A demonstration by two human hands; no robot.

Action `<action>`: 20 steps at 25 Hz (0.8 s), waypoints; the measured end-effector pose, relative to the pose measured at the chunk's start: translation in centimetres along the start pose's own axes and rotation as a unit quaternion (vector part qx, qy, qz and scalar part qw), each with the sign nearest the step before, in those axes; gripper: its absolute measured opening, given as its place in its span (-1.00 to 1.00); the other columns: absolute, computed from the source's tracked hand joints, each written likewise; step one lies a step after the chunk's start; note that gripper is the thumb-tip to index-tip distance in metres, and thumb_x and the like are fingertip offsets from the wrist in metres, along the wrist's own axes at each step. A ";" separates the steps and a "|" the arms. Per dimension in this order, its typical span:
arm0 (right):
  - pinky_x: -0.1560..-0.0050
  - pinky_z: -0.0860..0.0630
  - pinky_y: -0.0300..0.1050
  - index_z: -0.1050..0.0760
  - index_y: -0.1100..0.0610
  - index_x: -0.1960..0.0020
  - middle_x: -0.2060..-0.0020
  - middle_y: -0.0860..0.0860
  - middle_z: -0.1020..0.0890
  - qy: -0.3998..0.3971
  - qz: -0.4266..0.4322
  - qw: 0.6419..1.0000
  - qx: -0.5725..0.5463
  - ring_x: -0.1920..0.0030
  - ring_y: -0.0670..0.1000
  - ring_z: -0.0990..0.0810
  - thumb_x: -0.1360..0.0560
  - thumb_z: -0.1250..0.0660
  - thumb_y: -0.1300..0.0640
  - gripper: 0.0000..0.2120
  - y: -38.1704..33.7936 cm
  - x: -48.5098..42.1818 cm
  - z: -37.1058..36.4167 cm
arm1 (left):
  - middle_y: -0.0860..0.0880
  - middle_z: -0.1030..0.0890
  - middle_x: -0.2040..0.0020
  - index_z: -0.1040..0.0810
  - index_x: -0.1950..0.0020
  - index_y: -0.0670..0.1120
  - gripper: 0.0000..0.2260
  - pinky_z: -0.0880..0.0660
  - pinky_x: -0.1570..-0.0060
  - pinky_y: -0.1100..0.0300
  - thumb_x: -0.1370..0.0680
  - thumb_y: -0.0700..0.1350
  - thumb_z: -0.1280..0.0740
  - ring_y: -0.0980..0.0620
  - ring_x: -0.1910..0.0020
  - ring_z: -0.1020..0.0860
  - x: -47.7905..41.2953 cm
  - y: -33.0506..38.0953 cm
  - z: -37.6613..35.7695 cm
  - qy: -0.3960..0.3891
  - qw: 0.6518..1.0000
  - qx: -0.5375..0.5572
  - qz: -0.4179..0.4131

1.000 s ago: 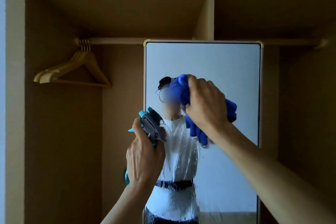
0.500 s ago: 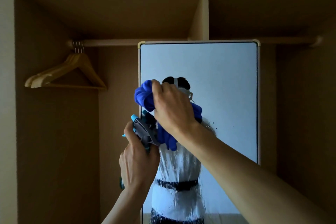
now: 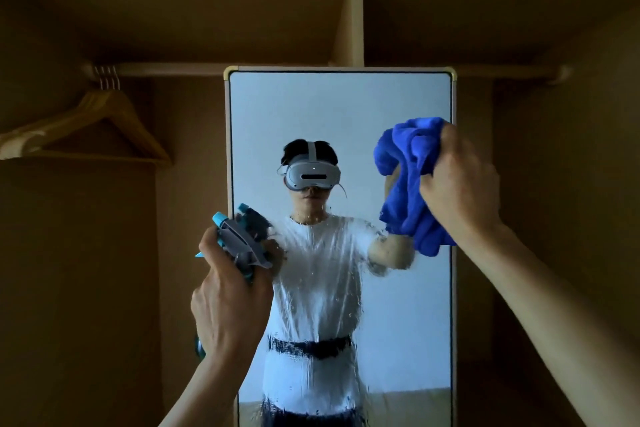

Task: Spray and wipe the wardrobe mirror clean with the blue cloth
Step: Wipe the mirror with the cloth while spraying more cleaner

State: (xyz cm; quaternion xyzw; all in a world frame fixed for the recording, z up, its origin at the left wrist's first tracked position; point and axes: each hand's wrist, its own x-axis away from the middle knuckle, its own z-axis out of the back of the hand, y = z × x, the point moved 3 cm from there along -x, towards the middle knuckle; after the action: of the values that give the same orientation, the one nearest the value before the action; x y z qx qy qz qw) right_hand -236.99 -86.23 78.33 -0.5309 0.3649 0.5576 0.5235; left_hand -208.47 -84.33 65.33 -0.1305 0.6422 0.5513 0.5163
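The tall wardrobe mirror [image 3: 346, 107] stands upright in the middle, its lower half streaked with wet spray. My right hand [image 3: 460, 184] grips the bunched blue cloth [image 3: 410, 184] and presses it against the glass at the mirror's right edge, about mid-height. My left hand [image 3: 230, 302] holds a spray bottle [image 3: 239, 239] with a grey trigger head and light blue nozzle, upright at the mirror's left edge. Most of the bottle's body is hidden behind my hand.
The mirror leans inside an open brown wardrobe. A wooden rail [image 3: 166, 69] runs across behind the mirror's top, with several wooden hangers [image 3: 93, 125] at the far left. A vertical divider [image 3: 351, 17] stands above the mirror.
My right hand has swept the blue cloth from the mirror's left side across to its right edge. My left hand with the spray bottle has stayed by the left edge.
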 end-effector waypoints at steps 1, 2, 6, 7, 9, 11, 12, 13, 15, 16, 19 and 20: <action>0.20 -0.56 0.08 -0.38 0.25 -0.31 -0.04 0.21 -0.59 0.003 -0.010 1.000 0.010 0.07 0.28 -0.63 -0.50 -0.34 0.27 -0.60 1.1 0.0 0.2 | -0.18 -0.66 0.25 -0.15 -0.36 -0.08 -0.46 -0.52 0.30 -0.06 -0.54 -0.08 -0.40 -0.28 0.40 -0.61 0.1 0.2 0.1 0.003 1.000 0.002 -0.001; 0.22 -0.57 0.10 -0.38 0.25 -0.29 -0.02 0.21 -0.59 0.005 -0.020 1.000 0.018 0.10 0.29 -0.63 -0.50 -0.34 0.27 -0.62 2.0 0.2 0.4 | -0.17 -0.65 0.26 -0.15 -0.36 -0.10 -0.47 -0.48 0.30 -0.02 -0.54 -0.05 -0.38 -0.28 0.40 -0.61 0.3 0.4 0.2 0.004 1.000 0.004 -0.004; 0.27 -0.48 0.02 -0.38 0.27 -0.26 0.02 0.24 -0.59 -0.001 -0.044 0.999 0.025 0.15 0.32 -0.63 -0.54 -0.34 0.23 -0.66 3.0 0.3 0.5 | -0.17 -0.62 0.27 -0.16 -0.38 -0.14 -0.48 -0.50 0.29 -0.06 -0.54 0.00 -0.32 -0.29 0.39 -0.60 0.5 1.0 0.8 0.001 1.000 0.001 -0.003; 0.27 -0.45 0.01 -0.38 0.28 -0.27 0.00 0.25 -0.58 -0.001 -0.048 0.998 0.027 0.15 0.32 -0.63 -0.54 -0.33 0.22 -0.66 2.9 0.2 0.4 | -0.17 -0.62 0.27 -0.17 -0.38 -0.14 -0.47 -0.51 0.28 -0.08 -0.54 -0.01 -0.33 -0.30 0.37 -0.61 0.5 1.0 0.9 0.002 1.000 0.001 0.004; 0.26 -0.47 0.05 -0.38 0.29 -0.27 -0.01 0.26 -0.58 0.001 -0.059 0.998 0.022 0.14 0.35 -0.62 -0.55 -0.32 0.20 -0.67 2.6 0.1 0.3 | -0.18 -0.64 0.25 -0.17 -0.38 -0.13 -0.47 -0.49 0.29 -0.06 -0.54 -0.07 -0.38 -0.31 0.36 -0.61 0.4 0.9 0.8 0.003 1.000 0.002 0.013; 0.24 -0.51 0.09 -0.38 0.29 -0.25 -0.01 0.25 -0.58 -0.002 -0.072 0.997 0.008 0.13 0.35 -0.62 -0.56 -0.34 0.18 -0.67 2.1 0.0 0.3 | -0.19 -0.66 0.24 -0.15 -0.37 -0.09 -0.45 -0.52 0.27 -0.07 -0.53 -0.14 -0.41 -0.30 0.36 -0.61 0.2 0.7 0.7 0.003 1.000 0.006 0.015; 0.22 -0.52 0.09 -0.38 0.28 -0.24 -0.01 0.24 -0.59 -0.004 -0.074 0.997 0.001 0.12 0.34 -0.62 -0.56 -0.35 0.17 -0.67 1.8 0.0 0.2 | -0.19 -0.67 0.23 -0.14 -0.37 -0.06 -0.44 -0.55 0.26 -0.11 -0.52 -0.15 -0.42 -0.29 0.36 -0.61 0.0 0.6 0.6 0.003 1.000 0.008 0.018; 0.22 -0.52 0.08 -0.38 0.28 -0.24 0.00 0.23 -0.59 -0.005 -0.075 0.997 -0.004 0.11 0.32 -0.63 -0.55 -0.36 0.18 -0.67 1.4 -0.1 0.1 | -0.19 -0.68 0.22 -0.14 -0.37 -0.04 -0.44 -0.57 0.25 -0.14 -0.52 -0.16 -0.41 -0.29 0.36 -0.62 -0.1 0.4 0.6 0.001 1.000 0.010 0.021; 0.24 -0.45 0.01 -0.39 0.27 -0.26 0.01 0.22 -0.59 -0.004 -0.069 0.998 -0.005 0.10 0.28 -0.63 -0.54 -0.38 0.19 -0.64 0.2 -0.2 0.0 | -0.19 -0.70 0.19 -0.14 -0.37 -0.03 -0.45 -0.59 0.24 -0.17 -0.53 -0.16 -0.41 -0.29 0.34 -0.63 -0.1 0.2 0.5 -0.002 1.000 0.017 0.019; 0.24 -0.41 -0.01 -0.39 0.27 -0.28 0.02 0.21 -0.60 -0.004 -0.057 0.998 -0.004 0.10 0.26 -0.62 -0.53 -0.38 0.20 -0.63 -0.7 -0.2 -0.1 | -0.19 -0.70 0.19 -0.14 -0.36 -0.02 -0.45 -0.59 0.24 -0.17 -0.53 -0.16 -0.41 -0.29 0.34 -0.63 -0.1 0.1 0.6 -0.003 1.000 0.024 0.016; 0.22 -0.41 -0.01 -0.39 0.25 -0.30 0.04 0.19 -0.60 -0.007 0.012 1.000 -0.015 0.08 0.24 -0.61 -0.49 -0.39 0.23 -0.59 -4.8 0.2 -0.6 | -0.18 -0.69 0.20 -0.14 -0.35 0.00 -0.46 -0.59 0.26 -0.17 -0.54 -0.15 -0.41 -0.29 0.35 -0.63 0.0 0.1 0.9 -0.004 0.999 0.043 0.014; 0.22 -0.38 -0.02 -0.39 0.26 -0.30 0.04 0.19 -0.60 -0.013 0.038 0.999 -0.020 0.07 0.24 -0.61 -0.47 -0.39 0.25 -0.57 -6.6 0.4 -0.9 | -0.17 -0.69 0.20 -0.14 -0.35 -0.01 -0.46 -0.59 0.28 -0.16 -0.54 -0.14 -0.42 -0.28 0.36 -0.63 0.0 0.1 1.0 -0.004 0.999 0.048 0.012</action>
State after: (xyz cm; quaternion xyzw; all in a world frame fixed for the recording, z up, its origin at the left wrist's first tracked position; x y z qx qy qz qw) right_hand -230.35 -85.78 78.75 -0.5200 0.3666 0.5908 0.4962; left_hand -207.98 -83.42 65.49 -0.0957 0.6673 0.5263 0.5182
